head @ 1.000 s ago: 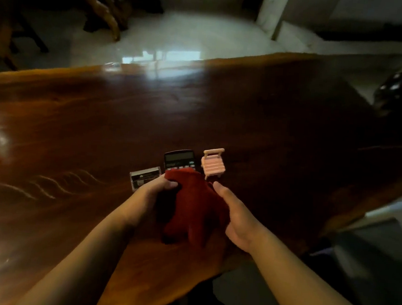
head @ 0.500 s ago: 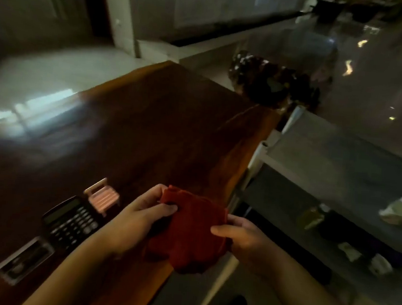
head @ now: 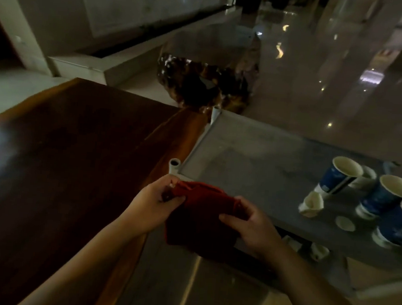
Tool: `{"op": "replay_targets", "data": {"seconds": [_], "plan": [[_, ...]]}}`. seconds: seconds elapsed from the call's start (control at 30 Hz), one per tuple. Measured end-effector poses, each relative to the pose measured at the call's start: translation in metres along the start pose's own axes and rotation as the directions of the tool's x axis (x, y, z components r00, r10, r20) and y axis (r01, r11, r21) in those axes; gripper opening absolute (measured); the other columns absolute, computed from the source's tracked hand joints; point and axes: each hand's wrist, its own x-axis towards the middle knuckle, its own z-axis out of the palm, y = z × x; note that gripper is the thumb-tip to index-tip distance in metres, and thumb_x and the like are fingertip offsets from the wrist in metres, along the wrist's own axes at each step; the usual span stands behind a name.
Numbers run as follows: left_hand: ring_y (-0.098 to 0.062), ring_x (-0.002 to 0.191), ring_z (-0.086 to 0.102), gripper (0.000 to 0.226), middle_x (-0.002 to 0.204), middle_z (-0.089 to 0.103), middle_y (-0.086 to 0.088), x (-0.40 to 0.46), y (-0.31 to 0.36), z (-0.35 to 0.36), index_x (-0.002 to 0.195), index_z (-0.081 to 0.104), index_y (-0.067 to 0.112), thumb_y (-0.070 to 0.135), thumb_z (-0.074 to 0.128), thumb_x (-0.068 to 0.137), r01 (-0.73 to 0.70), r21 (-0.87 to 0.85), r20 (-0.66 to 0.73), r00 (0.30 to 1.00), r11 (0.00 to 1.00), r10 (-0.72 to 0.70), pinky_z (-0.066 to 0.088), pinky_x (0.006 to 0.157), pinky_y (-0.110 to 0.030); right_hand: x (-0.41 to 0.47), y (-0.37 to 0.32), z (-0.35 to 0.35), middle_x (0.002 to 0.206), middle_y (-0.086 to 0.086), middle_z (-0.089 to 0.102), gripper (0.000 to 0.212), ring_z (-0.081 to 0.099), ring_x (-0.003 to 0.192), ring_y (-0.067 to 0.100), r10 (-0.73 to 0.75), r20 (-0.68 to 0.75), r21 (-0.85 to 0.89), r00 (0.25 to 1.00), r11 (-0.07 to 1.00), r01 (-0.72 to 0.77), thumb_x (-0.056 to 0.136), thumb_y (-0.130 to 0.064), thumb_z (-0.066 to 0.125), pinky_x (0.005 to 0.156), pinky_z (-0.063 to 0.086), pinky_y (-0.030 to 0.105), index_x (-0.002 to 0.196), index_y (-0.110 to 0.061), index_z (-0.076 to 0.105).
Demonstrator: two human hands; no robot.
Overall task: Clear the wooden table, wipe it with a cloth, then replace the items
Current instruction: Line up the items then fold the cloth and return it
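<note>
Both hands hold a dark red cloth (head: pixel 199 215) in the air, past the right edge of the wooden table (head: pixel 74 146) and at the near left corner of a grey cart top. My left hand (head: pixel 156 202) pinches the cloth's upper left edge. My right hand (head: pixel 251 227) grips its right side, thumb on top. The cloth hangs bunched between them. The calculator, the card and the small pink chair are out of view.
A grey metal cart (head: pixel 262 162) stands right of the table. At its right end stand three blue paper cups (head: pixel 338 176), with small white cups (head: pixel 312 203) and a lid beside them. A dark gnarled wood block (head: pixel 201 84) sits on the shiny floor beyond.
The view has swung right, from the table to the cart. The cloth, held in both hands, has moved off the table top to the cart's corner. The calculator and pink chair left the frame.
</note>
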Motion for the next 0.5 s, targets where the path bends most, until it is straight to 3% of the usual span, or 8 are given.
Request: {"op": "replay_targets", "data": {"seconds": [0.1,0.2,0.3,0.37,0.43,0.5], "plan": [[-0.002,0.091,0.067,0.012,0.097,0.071,0.011,0.053,0.006,0.025,0.1,0.066,0.03,0.021,0.068,0.091,0.009,0.056,0.012,1.0,0.998,-0.01,0.053,0.084,-0.033,0.035,-0.001,-0.039,0.126,0.007,0.069,0.058,0.069,0.112,0.026,0.064,-0.057,0.03,0.996,0.998,-0.063,0.08,-0.025,0.086,0.095,0.058,0.042,0.133,-0.018,0.062],[0.001,0.089,0.065,0.011,0.097,0.069,0.012,0.104,0.007,0.047,0.1,0.067,0.028,0.022,0.069,0.091,0.036,0.075,0.039,0.998,0.997,-0.039,0.054,0.081,-0.026,0.066,-0.003,-0.068,0.118,0.014,0.069,0.033,0.071,0.095,0.018,0.059,-0.127,0.048,0.99,0.997,-0.054,0.088,-0.002,0.075,0.076,0.06,0.028,0.117,-0.015,0.065],[0.007,0.083,0.065,0.014,0.092,0.068,0.016,0.147,0.0,0.059,0.096,0.065,0.034,0.022,0.07,0.09,0.074,0.126,0.044,0.996,0.989,-0.08,0.052,0.067,-0.012,0.094,-0.008,-0.08,0.11,0.01,0.069,0.029,0.07,0.089,0.019,0.098,-0.152,0.065,0.983,0.994,-0.089,0.092,0.001,0.07,0.065,0.059,0.026,0.113,-0.019,0.063],[-0.001,0.085,0.067,0.015,0.095,0.067,0.014,0.179,-0.009,0.066,0.096,0.064,0.035,0.022,0.07,0.09,0.101,0.163,0.076,0.991,0.981,-0.114,0.055,0.072,-0.021,0.119,-0.004,-0.088,0.11,0.008,0.066,0.029,0.068,0.09,0.02,0.129,-0.167,0.044,0.977,0.991,-0.124,0.095,-0.001,0.068,0.064,0.058,0.025,0.116,-0.019,0.06],[-0.015,0.095,0.066,0.018,0.107,0.066,0.005,0.21,-0.021,0.07,0.108,0.065,0.026,0.024,0.07,0.091,0.126,0.234,0.116,0.981,0.964,-0.156,0.055,0.082,-0.034,0.145,0.002,-0.093,0.116,0.011,0.062,0.035,0.067,0.099,0.028,0.181,-0.188,0.018,0.965,0.983,-0.181,0.096,-0.001,0.067,0.066,0.057,0.025,0.127,-0.014,0.056],[-0.02,0.102,0.064,0.035,0.118,0.063,-0.001,0.239,-0.035,0.073,0.124,0.06,0.018,0.026,0.069,0.092,0.168,0.267,0.141,0.967,0.949,-0.211,0.053,0.085,-0.038,0.171,0.011,-0.097,0.12,0.018,0.059,0.043,0.063,0.103,0.033,0.221,-0.211,-0.014,0.952,0.973,-0.229,0.096,0.0,0.066,0.064,0.057,0.026,0.136,-0.008,0.053]]}}
